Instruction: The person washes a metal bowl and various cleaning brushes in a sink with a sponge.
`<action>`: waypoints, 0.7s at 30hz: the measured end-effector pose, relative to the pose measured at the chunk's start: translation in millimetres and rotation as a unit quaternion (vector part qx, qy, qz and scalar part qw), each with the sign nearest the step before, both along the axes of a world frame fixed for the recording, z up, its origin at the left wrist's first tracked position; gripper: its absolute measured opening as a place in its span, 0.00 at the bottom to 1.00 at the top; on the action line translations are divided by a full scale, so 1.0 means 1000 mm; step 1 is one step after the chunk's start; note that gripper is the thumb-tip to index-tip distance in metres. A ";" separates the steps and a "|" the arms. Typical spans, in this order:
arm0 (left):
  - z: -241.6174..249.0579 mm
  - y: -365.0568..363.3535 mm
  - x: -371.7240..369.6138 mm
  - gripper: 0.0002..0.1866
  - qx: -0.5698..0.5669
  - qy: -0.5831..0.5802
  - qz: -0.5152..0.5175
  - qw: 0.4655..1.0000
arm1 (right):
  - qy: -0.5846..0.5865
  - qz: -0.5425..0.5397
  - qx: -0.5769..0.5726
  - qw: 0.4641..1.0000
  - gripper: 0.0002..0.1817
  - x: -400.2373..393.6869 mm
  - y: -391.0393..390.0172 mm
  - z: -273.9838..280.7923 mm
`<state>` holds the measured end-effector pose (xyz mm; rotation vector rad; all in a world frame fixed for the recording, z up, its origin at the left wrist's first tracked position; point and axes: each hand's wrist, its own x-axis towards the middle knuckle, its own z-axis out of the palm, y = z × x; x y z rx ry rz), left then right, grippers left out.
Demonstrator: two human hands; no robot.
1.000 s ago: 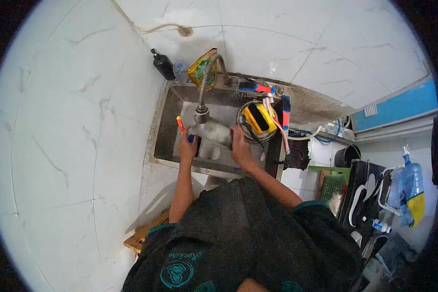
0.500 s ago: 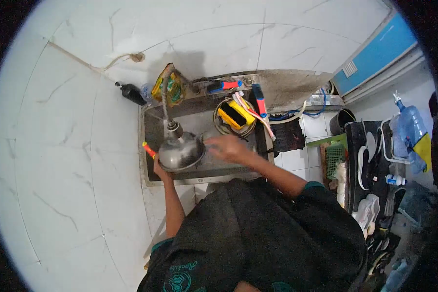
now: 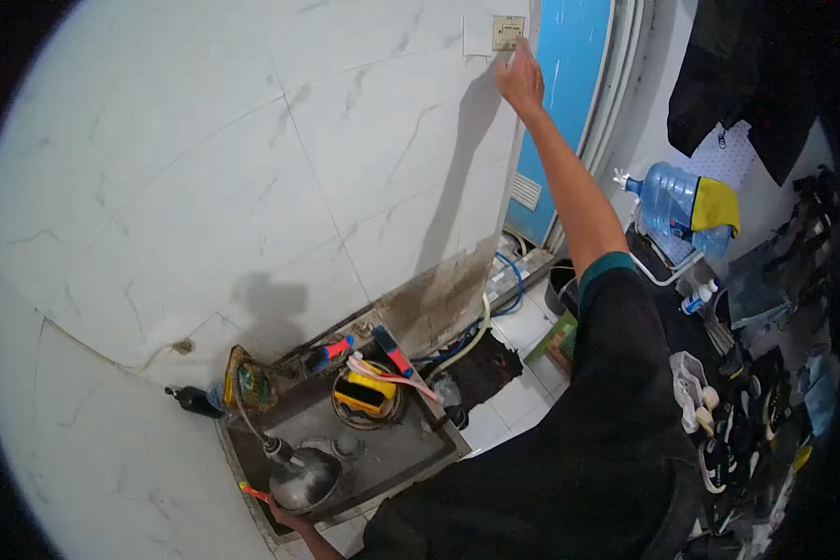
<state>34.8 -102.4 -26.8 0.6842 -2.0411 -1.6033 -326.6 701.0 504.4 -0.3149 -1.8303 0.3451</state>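
Observation:
My right hand (image 3: 523,82) is raised at the upper right, its index finger stretched up against the wall switch (image 3: 509,34) and nothing held. Low on the left, my left hand (image 3: 287,516) grips the lower edge of a rounded shiny metal bowl (image 3: 305,478) over the sink (image 3: 403,455). The flexible faucet (image 3: 273,444) ends right at the bowl's upper side. Beside that hand sticks out a red and yellow handle (image 3: 252,490). A yellow brush with black bristles (image 3: 364,394) lies in a round container in the sink.
Two red and blue handled brushes (image 3: 331,352) (image 3: 392,350) rest along the sink's back edge. A dark bottle (image 3: 193,401) stands left of it. A blue door (image 3: 562,89) is beside the switch. Farther right are a water jug (image 3: 670,201) and several shoes (image 3: 714,464).
My right hand has left the bowl's side and reached up to the wall switch. My left hand still holds the bowl. The view has swung up and right.

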 end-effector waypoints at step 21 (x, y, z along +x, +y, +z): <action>0.056 0.030 -0.003 0.15 -0.073 0.088 0.036 0.993 | 0.064 0.321 0.025 0.945 0.21 0.094 -0.140 -0.036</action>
